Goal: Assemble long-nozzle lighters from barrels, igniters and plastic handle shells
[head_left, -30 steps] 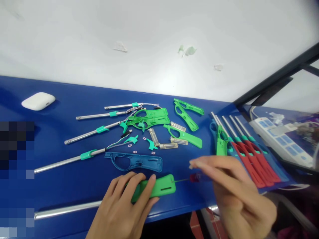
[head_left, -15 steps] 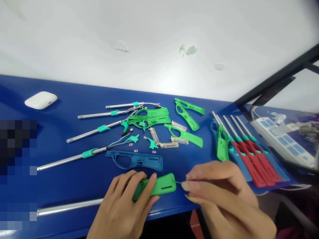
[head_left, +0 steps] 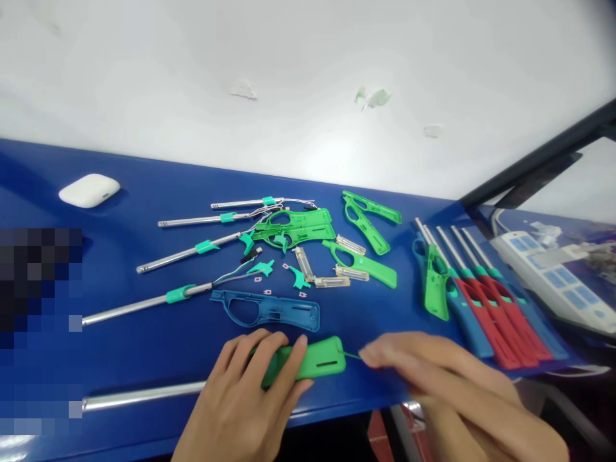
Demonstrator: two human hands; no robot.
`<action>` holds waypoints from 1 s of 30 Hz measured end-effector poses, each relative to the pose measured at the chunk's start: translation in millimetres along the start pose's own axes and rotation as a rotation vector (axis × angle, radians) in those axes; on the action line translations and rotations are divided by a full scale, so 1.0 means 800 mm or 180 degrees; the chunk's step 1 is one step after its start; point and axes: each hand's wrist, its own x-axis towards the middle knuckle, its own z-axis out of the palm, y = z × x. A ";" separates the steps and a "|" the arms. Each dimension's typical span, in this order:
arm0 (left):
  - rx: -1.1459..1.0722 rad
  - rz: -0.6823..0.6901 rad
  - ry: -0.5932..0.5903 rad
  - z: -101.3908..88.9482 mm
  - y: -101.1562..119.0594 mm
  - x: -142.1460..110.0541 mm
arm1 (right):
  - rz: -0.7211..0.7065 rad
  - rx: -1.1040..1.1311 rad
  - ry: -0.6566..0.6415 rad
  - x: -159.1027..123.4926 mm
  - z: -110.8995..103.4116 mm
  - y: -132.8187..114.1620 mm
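My left hand (head_left: 248, 385) is closed over a green long-reach lighter (head_left: 323, 360) near the table's front edge, pressing it to the blue top. The lighter's metal tube (head_left: 144, 394) runs out to the left from under that hand. With thumb and finger pinched, my right hand (head_left: 447, 385) holds a thin green strand (head_left: 353, 355) that meets the lighter's right end; whether it is fixed there I cannot tell. Just above lies a blue handle half (head_left: 269, 310). Beyond it are teal triggers (head_left: 262, 268), clear fuel tanks (head_left: 332, 282) and green handle halves (head_left: 308, 224).
Several metal tubes with wires (head_left: 144, 303) lie on the left. A white case (head_left: 90, 190) is at the back left. Red and blue lighters (head_left: 486, 314) stand in a row at right, beside a white power strip (head_left: 558, 276) and a black frame bar (head_left: 539, 147).
My right hand has drawn a little to the right and flattened, so more of the green strand shows. My left hand stays on the lighter. The whole view has shifted slightly.
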 end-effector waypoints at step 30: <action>-0.0031 0.0057 0.0193 0.001 -0.002 0.007 | 0.0259 0.0514 -0.0137 -0.001 -0.008 -0.002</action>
